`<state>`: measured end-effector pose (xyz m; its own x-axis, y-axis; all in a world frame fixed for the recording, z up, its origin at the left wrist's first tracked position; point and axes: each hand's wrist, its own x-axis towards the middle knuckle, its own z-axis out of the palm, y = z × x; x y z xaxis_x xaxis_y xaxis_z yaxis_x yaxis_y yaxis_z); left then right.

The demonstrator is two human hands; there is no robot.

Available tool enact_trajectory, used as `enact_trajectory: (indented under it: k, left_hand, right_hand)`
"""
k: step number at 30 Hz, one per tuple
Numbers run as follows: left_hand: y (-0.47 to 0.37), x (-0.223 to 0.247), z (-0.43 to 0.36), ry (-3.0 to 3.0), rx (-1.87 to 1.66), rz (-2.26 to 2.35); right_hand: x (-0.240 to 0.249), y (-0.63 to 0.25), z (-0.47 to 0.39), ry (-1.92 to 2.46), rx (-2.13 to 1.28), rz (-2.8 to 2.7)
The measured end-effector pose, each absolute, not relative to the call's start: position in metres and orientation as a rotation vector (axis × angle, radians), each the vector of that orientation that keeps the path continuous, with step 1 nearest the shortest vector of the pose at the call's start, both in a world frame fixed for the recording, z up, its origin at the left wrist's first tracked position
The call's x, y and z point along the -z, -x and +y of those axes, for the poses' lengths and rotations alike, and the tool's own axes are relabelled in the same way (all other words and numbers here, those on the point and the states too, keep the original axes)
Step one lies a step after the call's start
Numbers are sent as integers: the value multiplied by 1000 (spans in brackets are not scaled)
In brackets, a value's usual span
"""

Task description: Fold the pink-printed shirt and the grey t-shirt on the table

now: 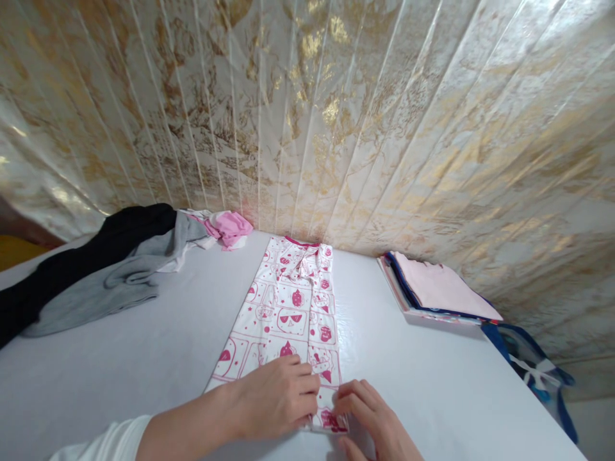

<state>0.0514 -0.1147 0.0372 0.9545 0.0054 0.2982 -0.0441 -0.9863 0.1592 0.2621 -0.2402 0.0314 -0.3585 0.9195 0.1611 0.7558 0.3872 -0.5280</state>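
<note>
A white shirt [288, 307] with a pink cartoon print lies lengthwise in front of me on the table. Its pink-trimmed neckline is at the far end, and its right side is folded inward, with bunched cloth near the top. My left hand [283, 394] rests on the near part of the shirt, its fingers curled down onto the fabric and its thumb hidden. At the near right corner of the shirt is my right hand [377, 419]. Its bent fingers touch the edge, and thumb and fingers are apart.
To the left, black trousers [120, 234], a grey garment [110, 288] and pink clothing [230, 227] lie loosely on the white table [192, 333]. A stack of folded clothes [442, 288] is at the right, beside a blue-edged clear bag [533, 365]. A gold-patterned curtain [307, 115] hangs behind.
</note>
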Motion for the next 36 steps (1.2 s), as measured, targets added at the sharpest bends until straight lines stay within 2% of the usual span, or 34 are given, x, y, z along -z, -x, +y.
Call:
enact_trajectory:
  k: [7, 14, 21, 32, 36]
  left_hand:
    - [-56, -27, -112, -2716, -594, 35]
    - [-54, -29, -112, -2786, -547, -7]
    - [-51, -30, -112, -2838, -528, -64]
    - [-46, -33, -112, -2828, -475, -48]
    - [-43, -36, -114, -2815, -457, -16]
  right_hand:
    - [-1, -250, -241, 1615, -41, -2205]
    - [12, -252, -247, 1515, 136, -2138]
    - [4, -253, -246, 1352, 304, -2195]
    - [3, -263, -254, 1390, 236, -2231]
    - [-15, -259, -252, 1408, 128, -2231]
